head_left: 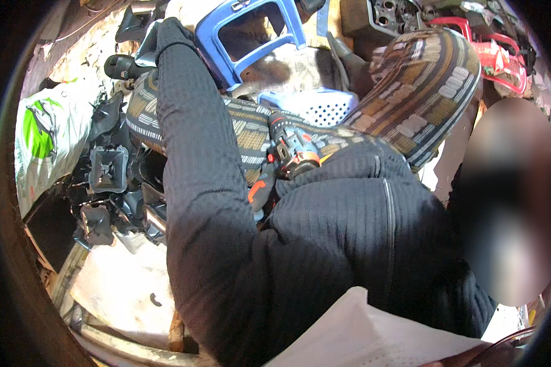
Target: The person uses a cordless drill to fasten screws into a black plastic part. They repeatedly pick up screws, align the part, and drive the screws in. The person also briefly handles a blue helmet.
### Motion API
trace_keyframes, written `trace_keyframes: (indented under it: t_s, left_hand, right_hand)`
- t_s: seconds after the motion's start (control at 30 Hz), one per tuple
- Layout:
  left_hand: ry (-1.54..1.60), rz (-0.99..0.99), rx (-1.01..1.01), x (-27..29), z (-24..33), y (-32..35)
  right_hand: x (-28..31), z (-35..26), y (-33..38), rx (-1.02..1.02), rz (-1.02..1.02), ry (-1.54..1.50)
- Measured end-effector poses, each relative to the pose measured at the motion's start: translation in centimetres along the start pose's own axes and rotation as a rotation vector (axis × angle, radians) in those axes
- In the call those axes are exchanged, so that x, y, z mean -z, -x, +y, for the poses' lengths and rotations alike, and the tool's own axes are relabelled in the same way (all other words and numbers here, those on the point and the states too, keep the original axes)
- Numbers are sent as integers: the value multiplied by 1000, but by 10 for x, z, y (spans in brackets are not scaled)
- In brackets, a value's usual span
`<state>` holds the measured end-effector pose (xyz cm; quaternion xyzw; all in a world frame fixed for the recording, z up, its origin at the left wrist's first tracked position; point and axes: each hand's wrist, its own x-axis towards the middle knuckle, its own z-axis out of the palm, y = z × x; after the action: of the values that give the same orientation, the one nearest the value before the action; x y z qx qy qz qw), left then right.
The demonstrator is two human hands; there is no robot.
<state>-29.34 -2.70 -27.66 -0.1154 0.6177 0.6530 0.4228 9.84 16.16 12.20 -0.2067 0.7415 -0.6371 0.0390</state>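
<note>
My left arm, in a dark ribbed sleeve, stretches up to the top left. Past its cuff, my left hand (172,29) is a dark shape whose fingers I cannot make out. A pale blue-grey piece (147,50) shows beside the cuff, and whether the hand touches it I cannot tell. To the right of the hand is a blue plastic frame (217,46) with a wide opening. A cordless drill (294,150), grey and black with orange parts, lies on my lap against the patterned trousers. My right hand is out of sight.
Black plastic pieces (108,169) are heaped at the left beside a white and green bag (58,134). A pale blue perforated plastic piece (324,109) lies between my legs. Red plastic parts (502,61) and a box of metal parts (395,15) sit at the far right.
</note>
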Motion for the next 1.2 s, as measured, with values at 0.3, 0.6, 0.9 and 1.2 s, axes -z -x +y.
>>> trace_keyframes:
  t_s: [0.3, 0.6, 0.9, 1.2]
  left_hand:
    - [6, 48, -9, -2, 2, 5]
    - [-39, 177, 64, -6, -5, -16]
    - [-137, 286, 87, 11, -10, -25]
    - [-621, 430, -382, -18, -65, 33]
  right_hand:
    - [34, 22, 3, 50, -12, -87]
    - [130, 98, 23, 112, 59, -334]
    - [191, 145, 64, 146, 204, -477]
    - [189, 168, 58, 90, 218, -471]
